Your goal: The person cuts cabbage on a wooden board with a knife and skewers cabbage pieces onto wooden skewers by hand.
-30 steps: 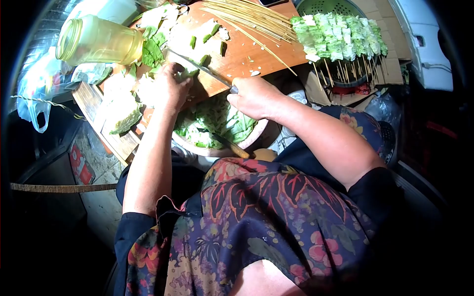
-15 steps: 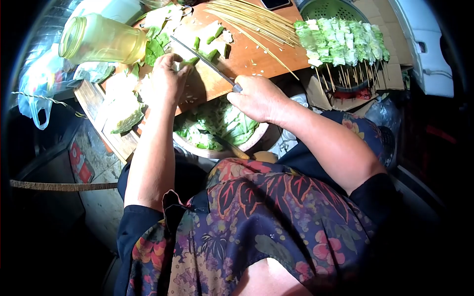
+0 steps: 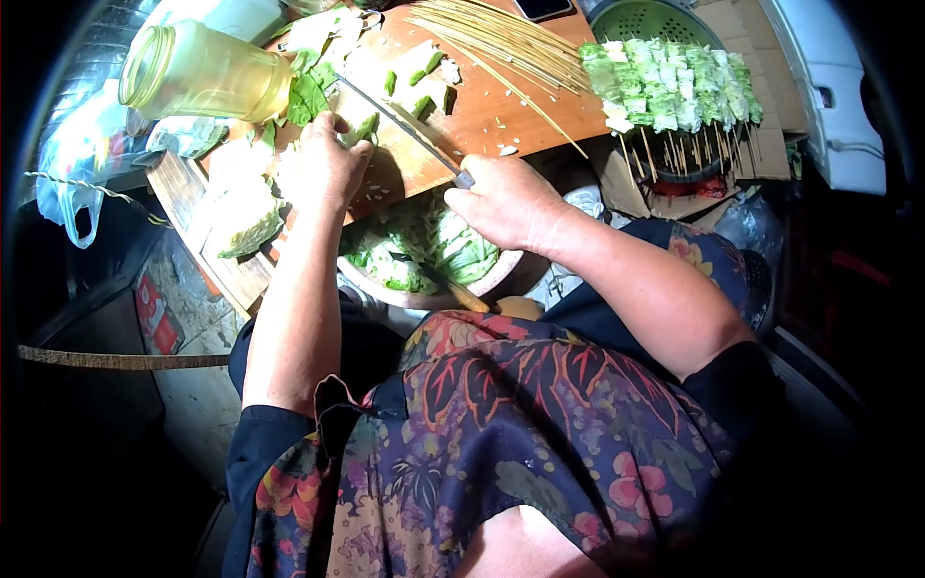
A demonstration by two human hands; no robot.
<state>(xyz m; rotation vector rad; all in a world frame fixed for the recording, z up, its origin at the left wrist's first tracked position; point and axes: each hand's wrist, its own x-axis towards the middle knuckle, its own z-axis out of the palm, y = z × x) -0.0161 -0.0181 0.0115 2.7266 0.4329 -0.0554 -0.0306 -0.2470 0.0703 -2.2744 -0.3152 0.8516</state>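
Note:
My right hand (image 3: 503, 200) grips a knife (image 3: 400, 121) by its handle, its long narrow blade slanting up and left over the wooden cutting board (image 3: 501, 116). Left of the blade, my left hand (image 3: 330, 164) is closed with bent fingers against a leafy green vegetable (image 3: 310, 94); the fingertips are partly hidden. Cut green pieces (image 3: 422, 65) lie beyond the blade. A half cabbage (image 3: 252, 222) rests beside my left wrist. Below the board's near edge stands a basin (image 3: 511, 268) of chopped cabbage (image 3: 462, 241), with another knife handle (image 3: 462, 291) lying across it.
Bamboo skewers (image 3: 501, 39) are bundled at the back of the board. Skewered cabbage (image 3: 674, 87) sits on a green colander (image 3: 655, 17) at right. A yellowish jar (image 3: 207, 77) lies tilted at left, near a blue plastic bag (image 3: 77, 183). A phone (image 3: 544, 8) is at the far edge.
My left hand has shifted slightly down, its fingers changing position by the greens. The knife has moved a little to the right and lower, still in my right hand.

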